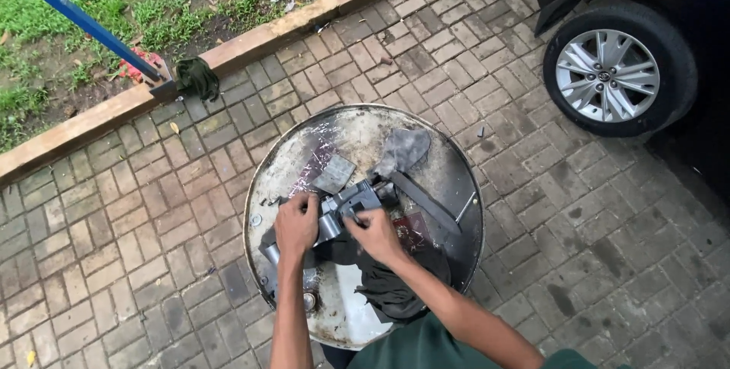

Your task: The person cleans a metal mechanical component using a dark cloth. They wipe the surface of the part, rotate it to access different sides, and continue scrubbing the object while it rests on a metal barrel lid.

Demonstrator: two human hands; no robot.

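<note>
Left hand (295, 222) clamped on grey metal part (344, 208) | right hand (374, 233) gripping same part from other side, hands close together | part sits atop round drum lid (304, 156) used as table, over dark rag (391, 285) | grey sanding sheet (334, 173) just beyond | car wheel (608, 72) well apart on brick paving (137, 232).

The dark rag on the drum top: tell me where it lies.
In the head view the dark rag lies on the near right part of the round drum top, under the right hand and just below the grey metal part both hands grip.
</note>
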